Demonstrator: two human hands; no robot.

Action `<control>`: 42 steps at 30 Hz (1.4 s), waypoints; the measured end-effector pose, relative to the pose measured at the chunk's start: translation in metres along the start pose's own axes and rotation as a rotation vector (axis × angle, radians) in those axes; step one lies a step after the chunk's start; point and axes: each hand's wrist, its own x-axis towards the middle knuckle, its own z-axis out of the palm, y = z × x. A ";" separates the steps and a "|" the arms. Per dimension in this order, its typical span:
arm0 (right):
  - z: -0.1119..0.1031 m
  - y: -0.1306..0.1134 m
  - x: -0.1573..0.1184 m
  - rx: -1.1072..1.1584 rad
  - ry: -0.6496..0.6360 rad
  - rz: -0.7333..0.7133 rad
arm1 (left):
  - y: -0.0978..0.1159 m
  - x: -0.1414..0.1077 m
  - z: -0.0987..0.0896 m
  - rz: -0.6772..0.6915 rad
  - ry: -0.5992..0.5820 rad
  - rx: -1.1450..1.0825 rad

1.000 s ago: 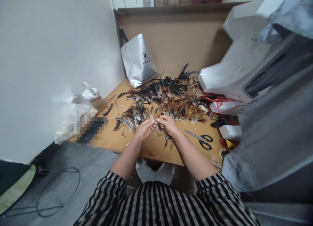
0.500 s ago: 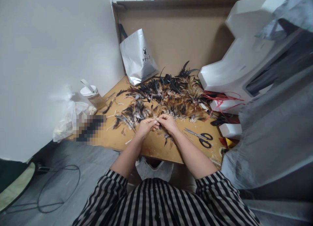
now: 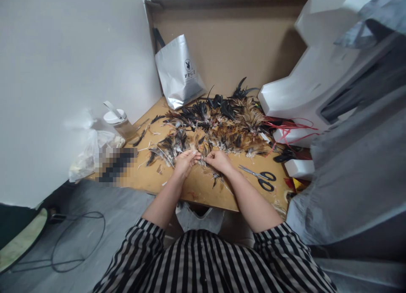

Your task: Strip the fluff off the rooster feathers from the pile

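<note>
Feathers (image 3: 223,138) lie near both hands, left fingers (image 3: 196,154) apparently pinching some.

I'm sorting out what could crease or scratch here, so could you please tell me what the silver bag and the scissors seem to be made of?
The silver bag looks like metallic-coated plastic or fabric, judging by its shiny creases. The scissors seem to have smooth metal blades, which gleam grey, and black, probably plastic handles.

- Small craft workspace, workshop-like; home or business can't tell
- Wooden table (image 3: 203,191) covered with sorted feather bunches (image 3: 222,111)
- Scissors (image 3: 258,176) and loose red ties (image 3: 290,130) on or by it
- Cardboard panel (image 3: 228,47) standing behind
</note>
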 end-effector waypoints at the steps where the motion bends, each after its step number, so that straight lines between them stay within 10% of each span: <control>1: 0.000 -0.003 -0.002 -0.036 0.000 -0.013 | 0.000 -0.001 0.000 0.002 -0.012 -0.001; 17: 0.004 -0.019 0.000 0.559 0.297 -0.051 | 0.000 -0.007 0.003 -0.139 -0.223 -0.090; 27: 0.012 -0.027 -0.002 0.809 0.174 0.034 | 0.002 -0.007 -0.001 -0.221 -0.278 -0.239; 36: 0.002 -0.021 -0.002 1.123 -0.262 0.161 | 0.006 -0.009 -0.002 -0.242 -0.333 -0.346; 42: 0.007 -0.025 -0.003 1.066 -0.159 0.133 | 0.001 -0.006 0.000 -0.210 -0.262 -0.197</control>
